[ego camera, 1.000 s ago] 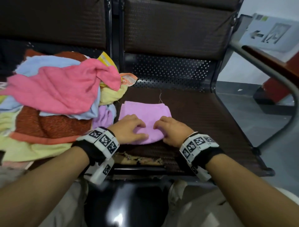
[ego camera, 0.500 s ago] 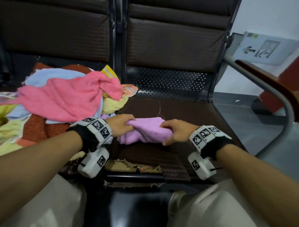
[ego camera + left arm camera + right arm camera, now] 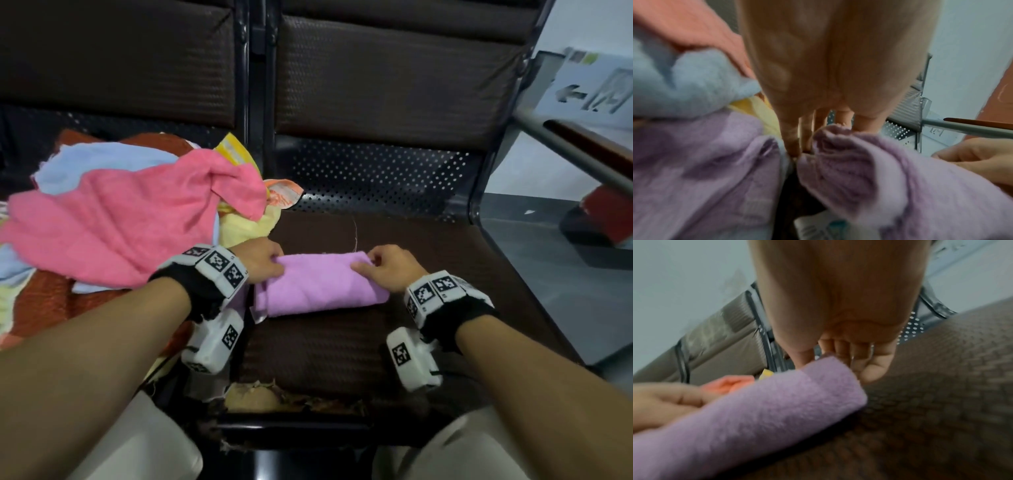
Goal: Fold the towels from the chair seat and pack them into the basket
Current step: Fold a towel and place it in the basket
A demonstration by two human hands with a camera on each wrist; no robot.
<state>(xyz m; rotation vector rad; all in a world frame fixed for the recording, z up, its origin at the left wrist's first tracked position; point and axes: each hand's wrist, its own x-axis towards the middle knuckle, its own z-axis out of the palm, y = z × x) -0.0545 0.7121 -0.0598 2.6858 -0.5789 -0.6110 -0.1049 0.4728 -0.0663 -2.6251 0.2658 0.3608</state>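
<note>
A lilac towel (image 3: pixel 318 284) lies folded into a narrow band on the dark brown chair seat (image 3: pixel 428 246). My left hand (image 3: pixel 262 258) pinches its far left corner, and in the left wrist view the fingers (image 3: pixel 795 139) dig into the cloth (image 3: pixel 849 162). At the far right corner my right hand (image 3: pixel 383 265) pinches the fold; the right wrist view shows thumb and fingers (image 3: pixel 869 368) closed over the towel's end (image 3: pixel 818 386). A heap of unfolded towels, topped by a pink one (image 3: pixel 130 219), covers the seat to the left. No basket is in view.
The seat's front edge is torn, with foam showing (image 3: pixel 260 399). A metal armrest (image 3: pixel 575 150) runs along the right side, and grey floor (image 3: pixel 548 267) lies beyond it. Backrests (image 3: pixel 394 78) stand behind. My knees are below the seat edge.
Both hands lifted the near edge of the lilac towel and carried it away from me, folding it in half. It now lies as a narrower band, with the hands at its far corners.
</note>
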